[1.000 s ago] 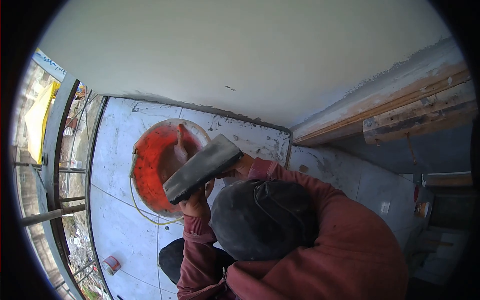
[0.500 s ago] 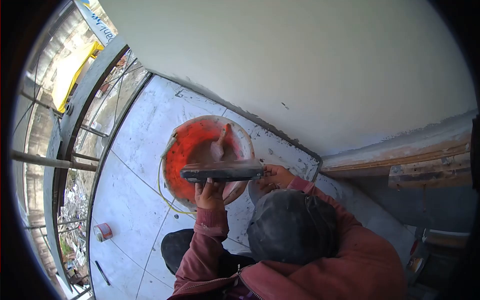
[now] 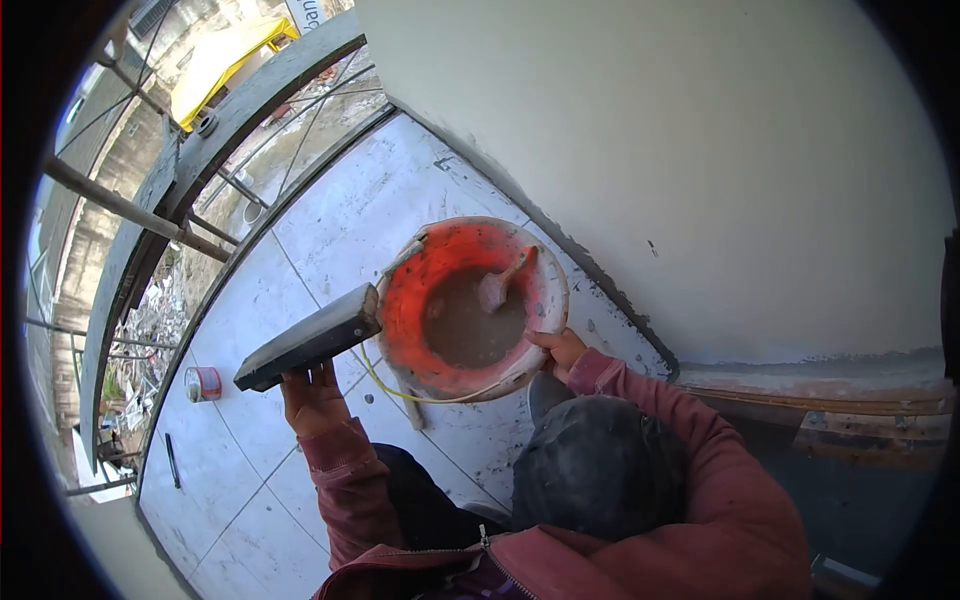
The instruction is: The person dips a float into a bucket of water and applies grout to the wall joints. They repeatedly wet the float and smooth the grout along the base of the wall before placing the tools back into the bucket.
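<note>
And here are the two hands, set well apart: the left hand (image 3: 313, 402) has a long dark block (image 3: 308, 338) in its grasp, fingers up against the underside, the block slanting across above that hand. Over on the other side, the right hand (image 3: 562, 350) is at the near rim of the orange bucket (image 3: 556, 292) — fingers on the edge, though how tightly they grip I can't tell. The bucket sits forward of and between the hands, grey-brown mix (image 3: 470, 325) inside, and a small trowel (image 3: 494, 290) leans there with its orange handle toward the rim, ahead of the right hand. The block's upper end comes right up beside the bucket — touching or not, I can't say. A yellow bucket handle (image 3: 440, 401) curves between the hands; out left of the left hand, a tin can (image 3: 202, 384) rests on the tiled floor (image 3: 300, 480).
</note>
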The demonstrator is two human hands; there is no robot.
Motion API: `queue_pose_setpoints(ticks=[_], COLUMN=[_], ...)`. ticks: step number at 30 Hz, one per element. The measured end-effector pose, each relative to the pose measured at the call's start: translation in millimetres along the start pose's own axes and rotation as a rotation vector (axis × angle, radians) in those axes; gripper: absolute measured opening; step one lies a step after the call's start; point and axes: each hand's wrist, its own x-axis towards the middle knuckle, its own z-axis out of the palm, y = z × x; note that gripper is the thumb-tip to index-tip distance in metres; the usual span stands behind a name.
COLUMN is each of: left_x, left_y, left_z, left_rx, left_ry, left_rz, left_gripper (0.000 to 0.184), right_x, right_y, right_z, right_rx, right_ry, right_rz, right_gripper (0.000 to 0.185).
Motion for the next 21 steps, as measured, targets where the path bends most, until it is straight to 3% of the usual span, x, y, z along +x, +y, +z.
queue_pose_setpoints(ticks=[3,8,21], left_x=[11.8,4.0,-5.9], left_y=[30.2,49.7,47.5], left_z=[-14.0,-14.9,-27.5], left_rx=[0.03,0.026,0.038], left_ry=[0.022,0.132,0.094], left_rz=[0.169,0.263,0.229], left_gripper=[0.028,0.026,0.03], right_x=[11.5,53.6,108.8], right_y=[-10.6,-11.0,4.9], right_z=[7.3,38.6,140.4], right_rx=[-0.008,-0.004,-0.051], right_ry=[-0.002,-0.073,-0.224], right_rz=[0.005,0.049,0.043], right_gripper=[0.036,0.038,0.037])
